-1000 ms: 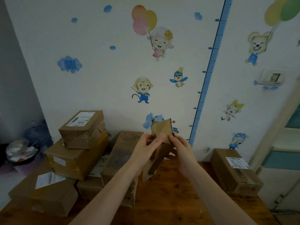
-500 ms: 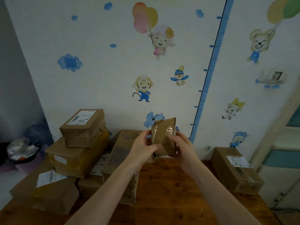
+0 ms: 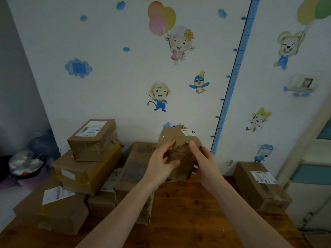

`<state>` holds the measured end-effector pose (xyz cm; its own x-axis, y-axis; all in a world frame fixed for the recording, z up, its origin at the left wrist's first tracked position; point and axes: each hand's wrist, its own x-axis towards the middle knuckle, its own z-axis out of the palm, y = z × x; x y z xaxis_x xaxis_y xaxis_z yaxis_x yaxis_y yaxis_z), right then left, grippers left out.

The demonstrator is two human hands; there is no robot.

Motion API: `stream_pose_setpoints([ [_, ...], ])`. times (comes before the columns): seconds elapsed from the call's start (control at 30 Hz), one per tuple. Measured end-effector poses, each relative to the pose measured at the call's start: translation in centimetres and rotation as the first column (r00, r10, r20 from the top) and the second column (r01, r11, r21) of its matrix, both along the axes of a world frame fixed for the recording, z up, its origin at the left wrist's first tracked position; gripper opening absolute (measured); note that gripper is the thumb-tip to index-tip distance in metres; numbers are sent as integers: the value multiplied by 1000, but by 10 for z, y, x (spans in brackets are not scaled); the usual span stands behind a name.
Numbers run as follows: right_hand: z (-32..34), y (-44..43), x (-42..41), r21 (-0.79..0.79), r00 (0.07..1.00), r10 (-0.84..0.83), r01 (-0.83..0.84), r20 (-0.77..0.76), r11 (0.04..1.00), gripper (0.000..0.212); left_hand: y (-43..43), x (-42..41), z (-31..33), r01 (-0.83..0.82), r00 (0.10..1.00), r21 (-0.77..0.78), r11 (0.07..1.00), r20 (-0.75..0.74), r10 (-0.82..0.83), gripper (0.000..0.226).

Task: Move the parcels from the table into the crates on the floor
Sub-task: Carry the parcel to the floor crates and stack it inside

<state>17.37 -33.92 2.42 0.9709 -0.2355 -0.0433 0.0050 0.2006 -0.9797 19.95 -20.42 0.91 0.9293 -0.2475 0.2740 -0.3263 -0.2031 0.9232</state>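
Both hands, left hand (image 3: pixel 162 164) and right hand (image 3: pixel 206 162), grip a small taped cardboard parcel (image 3: pixel 179 151), held up above the wooden counter (image 3: pixel 188 212). More parcels stacked (image 3: pixel 86 165) at the counter's left edge, one long box (image 3: pixel 259 185) by its right edge.

Dim, flat indoor light with a bluish cast. We see the wall (image 3: pixel 107 97) brightest, the worktop (image 3: pixel 188 217) dark. Far left corner (image 3: pixel 19 136) sits in deep shadow, detail lost. Wide-angle bend: ruler strip (image 3: pixel 240 56) leans, edges stretched. Parcel (image 3: pixel 179 136) slightly soft; we can't read its label (image 3: pixel 186 132).
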Motion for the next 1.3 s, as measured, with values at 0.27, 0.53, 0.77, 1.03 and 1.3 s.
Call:
stream_pose_setpoints([
  [0.27, -3, 5, -1, 0, 1000, -3, 3, -22, 1000, 31, -1, 3, 2, -49, 980, -122, 991, -198, 24, 44],
  [0.53, -7, 7, -4, 59, 998, 54, -54, -12, 997, 23, 0, 6, -2, -29, 970, -196, 980, -242, -19, 45],
  [0.77, -10, 16, -5, -29, 1000, 18, -17, 22, 999, 9, 1, 10, -7, -63, 978, -171, 983, -205, 27, 58],
  [1.03, -8, 16, -5, -31, 1000, 10, -9, 18, 999, 14, 1, 10, -9, -49, 998, 23, 999, -26, 49, 63],
  [1.3, -4, 17, -6, -87, 996, 78, -81, -40, 993, 28, 2, 6, -3, -78, 987, -168, 983, -150, 53, 77],
])
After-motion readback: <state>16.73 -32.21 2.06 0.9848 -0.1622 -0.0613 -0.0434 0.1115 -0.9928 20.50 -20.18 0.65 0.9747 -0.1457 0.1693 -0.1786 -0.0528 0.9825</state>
